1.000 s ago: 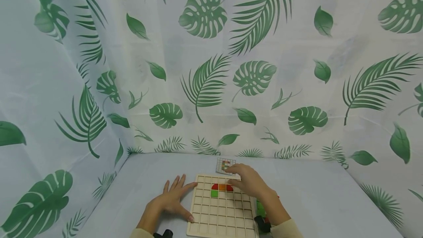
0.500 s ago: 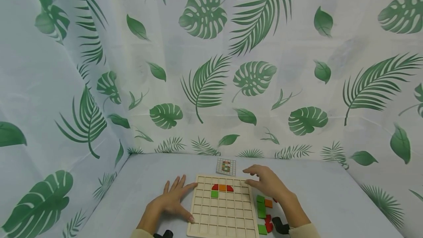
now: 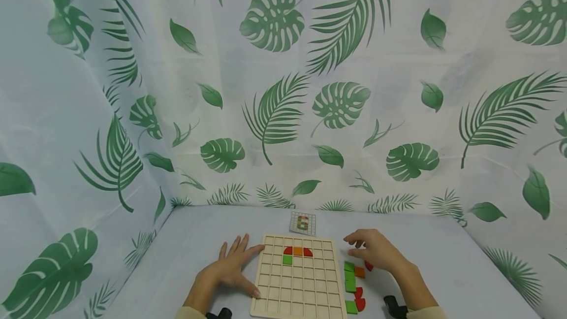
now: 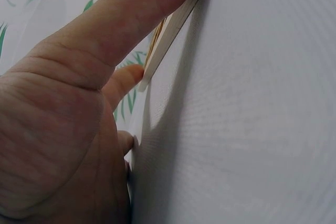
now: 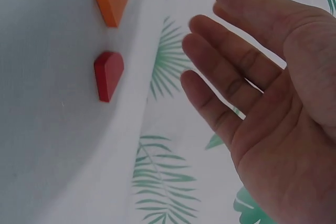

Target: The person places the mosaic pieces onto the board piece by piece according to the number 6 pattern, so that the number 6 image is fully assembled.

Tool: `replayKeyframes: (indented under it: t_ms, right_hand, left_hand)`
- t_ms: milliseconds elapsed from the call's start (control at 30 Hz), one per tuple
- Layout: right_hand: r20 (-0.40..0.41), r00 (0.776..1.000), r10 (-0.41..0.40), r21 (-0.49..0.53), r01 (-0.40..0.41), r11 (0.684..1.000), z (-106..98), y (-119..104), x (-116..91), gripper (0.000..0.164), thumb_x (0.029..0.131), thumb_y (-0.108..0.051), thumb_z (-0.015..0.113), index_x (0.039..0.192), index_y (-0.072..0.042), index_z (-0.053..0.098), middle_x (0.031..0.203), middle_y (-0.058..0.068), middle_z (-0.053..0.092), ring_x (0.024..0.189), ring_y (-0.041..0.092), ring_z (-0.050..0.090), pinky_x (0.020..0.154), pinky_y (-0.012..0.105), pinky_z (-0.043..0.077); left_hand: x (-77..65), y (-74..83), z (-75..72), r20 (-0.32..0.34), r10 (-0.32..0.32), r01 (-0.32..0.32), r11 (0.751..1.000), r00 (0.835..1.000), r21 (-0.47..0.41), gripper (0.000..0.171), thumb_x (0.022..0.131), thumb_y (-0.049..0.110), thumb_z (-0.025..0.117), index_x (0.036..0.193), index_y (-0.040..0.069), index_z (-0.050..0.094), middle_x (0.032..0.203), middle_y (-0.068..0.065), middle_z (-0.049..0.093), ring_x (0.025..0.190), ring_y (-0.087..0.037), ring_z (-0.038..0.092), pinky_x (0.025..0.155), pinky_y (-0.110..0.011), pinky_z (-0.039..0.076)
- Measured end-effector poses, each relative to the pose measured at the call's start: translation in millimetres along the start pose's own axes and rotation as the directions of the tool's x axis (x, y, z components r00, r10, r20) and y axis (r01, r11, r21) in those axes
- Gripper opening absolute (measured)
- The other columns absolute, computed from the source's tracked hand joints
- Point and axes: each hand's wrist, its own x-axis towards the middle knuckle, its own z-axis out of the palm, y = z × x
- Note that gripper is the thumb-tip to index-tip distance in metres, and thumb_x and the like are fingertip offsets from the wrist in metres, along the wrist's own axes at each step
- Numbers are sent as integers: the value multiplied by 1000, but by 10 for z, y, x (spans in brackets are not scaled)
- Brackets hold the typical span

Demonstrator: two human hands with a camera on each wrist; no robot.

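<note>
Wooden grid board (image 3: 298, 284) holds four coloured pieces (image 3: 298, 251); left grip (image 3: 231, 266) spread, right grip (image 3: 376, 251) relaxed.

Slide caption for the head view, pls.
Left hand touches a wooden grid board set with four colored tiles; right hand, empty, hovers near loose tiles.

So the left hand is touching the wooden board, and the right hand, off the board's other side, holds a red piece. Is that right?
Not quite: the right hand holds nothing. The right wrist view shows it empty, with a red piece lying apart on the table. The left hand does touch the wooden board, and the right hand is off its other side.
</note>
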Motion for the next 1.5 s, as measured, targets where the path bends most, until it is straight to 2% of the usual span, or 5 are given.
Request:
replayKeyframes:
  t_ms: [200,667,867,1233,1500]
  right_hand:
    - [52,999,7,41,-9,999,-40,34,-53,27,86,-13,84,112,-7,80,96,0,75,83,13,59,60,23,53]
    - [170,985,23,142,-47,989,-81,72,-110,26,82,-7,84,107,-6,80,99,5,76,86,22,62,61,28,55]
    - [191,981,18,164,-50,985,-70,98,-125,16,80,-3,83,95,-10,82,90,3,73,76,19,62,57,28,54]
    - [240,970,-21,142,-14,990,5,192,-118,21,70,-5,92,83,-15,80,79,-2,70,70,12,59,59,25,50]
    - [248,969,-21,85,0,996,30,169,-104,24,69,-4,92,81,-15,75,76,-2,66,69,12,56,59,26,47]
  left_hand:
    - [-1,0,-3,-3,-1,1,1000,1000,0,122,57,66,94,161,33,38,173,-25,9,160,-50,2,120,-78,-4]
    - [13,-32,16,1,9,-9,1000,1000,0,122,58,66,93,161,34,37,174,-25,8,160,-50,1,120,-79,-4]
    - [10,-30,11,1,15,-15,1000,1000,-5,122,59,66,93,161,33,37,173,-25,8,160,-50,1,119,-79,-4]
    - [4,-24,6,4,18,-18,1000,1000,-1,122,59,66,93,162,32,36,173,-25,8,160,-50,1,119,-80,-4]
    - [1,-19,1,5,15,-15,1000,1000,1,122,59,66,93,161,33,37,173,-25,8,160,-50,1,119,-80,-4]
